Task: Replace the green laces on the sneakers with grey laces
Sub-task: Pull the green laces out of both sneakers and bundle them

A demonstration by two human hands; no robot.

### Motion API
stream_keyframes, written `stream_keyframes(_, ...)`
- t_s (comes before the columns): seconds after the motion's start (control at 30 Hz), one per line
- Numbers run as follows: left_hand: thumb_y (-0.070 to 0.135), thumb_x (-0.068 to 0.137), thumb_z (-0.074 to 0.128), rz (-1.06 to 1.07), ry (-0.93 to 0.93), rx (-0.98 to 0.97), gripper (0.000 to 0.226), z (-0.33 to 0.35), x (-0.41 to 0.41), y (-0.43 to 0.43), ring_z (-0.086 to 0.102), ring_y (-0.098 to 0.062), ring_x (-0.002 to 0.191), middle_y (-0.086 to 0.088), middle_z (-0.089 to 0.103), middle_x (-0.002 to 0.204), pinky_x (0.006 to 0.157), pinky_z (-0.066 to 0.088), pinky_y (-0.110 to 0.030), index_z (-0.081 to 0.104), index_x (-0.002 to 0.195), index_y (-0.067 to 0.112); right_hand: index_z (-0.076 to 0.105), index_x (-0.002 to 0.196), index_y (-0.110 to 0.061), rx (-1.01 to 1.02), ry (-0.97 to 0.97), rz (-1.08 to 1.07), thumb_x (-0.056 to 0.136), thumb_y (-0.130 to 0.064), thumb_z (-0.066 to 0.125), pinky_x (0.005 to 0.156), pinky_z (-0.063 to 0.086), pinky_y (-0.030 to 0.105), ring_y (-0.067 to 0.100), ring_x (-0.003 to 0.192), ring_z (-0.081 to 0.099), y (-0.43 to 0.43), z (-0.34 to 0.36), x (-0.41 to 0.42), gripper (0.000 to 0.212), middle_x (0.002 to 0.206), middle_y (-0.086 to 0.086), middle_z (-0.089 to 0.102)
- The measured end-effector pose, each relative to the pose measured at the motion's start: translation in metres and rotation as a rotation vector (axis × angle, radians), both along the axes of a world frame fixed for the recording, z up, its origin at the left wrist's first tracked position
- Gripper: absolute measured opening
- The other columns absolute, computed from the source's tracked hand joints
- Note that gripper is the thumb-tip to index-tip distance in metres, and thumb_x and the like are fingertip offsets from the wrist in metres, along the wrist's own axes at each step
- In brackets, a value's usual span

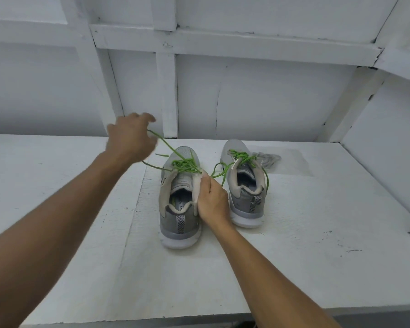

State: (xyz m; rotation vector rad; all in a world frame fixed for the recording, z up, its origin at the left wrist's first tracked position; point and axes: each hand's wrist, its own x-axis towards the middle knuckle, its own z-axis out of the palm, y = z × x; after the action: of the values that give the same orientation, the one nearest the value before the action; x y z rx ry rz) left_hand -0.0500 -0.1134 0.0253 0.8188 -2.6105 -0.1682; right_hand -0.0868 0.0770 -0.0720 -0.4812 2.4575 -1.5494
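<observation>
Right grip [212, 197] clamps the near sneaker [180, 209] by the collar, left grip [130, 136] up-left of it pinches its loosened green lace [185, 163], not yet out; second sneaker [243, 185] right of it fully green-laced, grey laces [266, 158] beyond-right unused on the table [294, 233]: early stage, I'd say.

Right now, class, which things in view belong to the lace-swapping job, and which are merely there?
Job: nearer sneaker, farther sneaker, green laces, grey laces, left hand holding a green lace, right hand gripping the nearer sneaker.
Merely there: white table, white wall frame.
</observation>
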Motion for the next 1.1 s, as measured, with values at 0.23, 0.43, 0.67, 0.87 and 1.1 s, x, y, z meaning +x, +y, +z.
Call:
stream_keyframes(0.23,0.035,0.095,0.053,-0.497,-0.224,-0.036,0.025,-0.041,-0.008,0.063,0.048,-0.018,0.116,0.004,0.064,0.112,0.097,0.029,-0.037,0.064,0.117,0.028,0.064,0.103,-0.010,0.005,0.006,-0.001,0.105,-0.036,0.027,0.075,0.033,0.031,0.033,0.103,0.057,0.000,-0.001,0.000,0.045,0.110,0.016,0.066)
stream_keyframes(0.43,0.021,0.092,0.060,-0.339,0.052,-0.032,0.014,-0.013,-0.008,0.028,0.061,-0.028,0.097,-0.004,0.071,0.099,0.089,0.046,-0.041,0.072,0.098,0.017,0.063,0.098,-0.012,0.012,0.002,0.003,0.105,-0.037,0.027,0.076,0.033,0.030,0.032,0.103,0.057,0.002,0.001,0.001,0.044,0.109,0.015,0.066)
stream_keyframes(0.67,0.017,0.090,0.056,-0.072,0.184,0.058,0.017,0.008,0.009,-0.010,0.064,-0.030,0.091,-0.008,0.071,0.098,0.082,0.054,-0.043,0.071,0.098,0.014,0.064,0.112,-0.010,0.011,0.003,-0.012,0.106,-0.035,0.027,0.075,0.028,0.028,0.032,0.111,0.055,0.002,0.003,0.001,0.045,0.118,0.016,0.065)
stream_keyframes(0.87,0.019,0.088,0.056,-0.029,0.013,0.085,0.027,-0.029,0.021,-0.002,0.065,-0.028,0.092,-0.006,0.072,0.104,0.083,0.054,-0.038,0.071,0.108,0.028,0.064,0.111,-0.008,0.022,0.014,-0.016,0.106,-0.035,0.027,0.074,0.027,0.028,0.032,0.112,0.054,0.003,0.002,0.000,0.046,0.119,0.017,0.064)
stream_keyframes(1.1,0.042,0.095,0.052,-0.069,-0.119,0.206,0.031,-0.048,0.031,0.004,0.056,-0.028,0.111,-0.010,0.060,0.124,0.090,0.047,-0.039,0.070,0.111,0.023,0.063,0.111,-0.008,0.035,0.019,-0.021,0.105,-0.035,0.028,0.074,0.026,0.028,0.033,0.112,0.054,0.002,0.002,0.000,0.045,0.119,0.018,0.064)
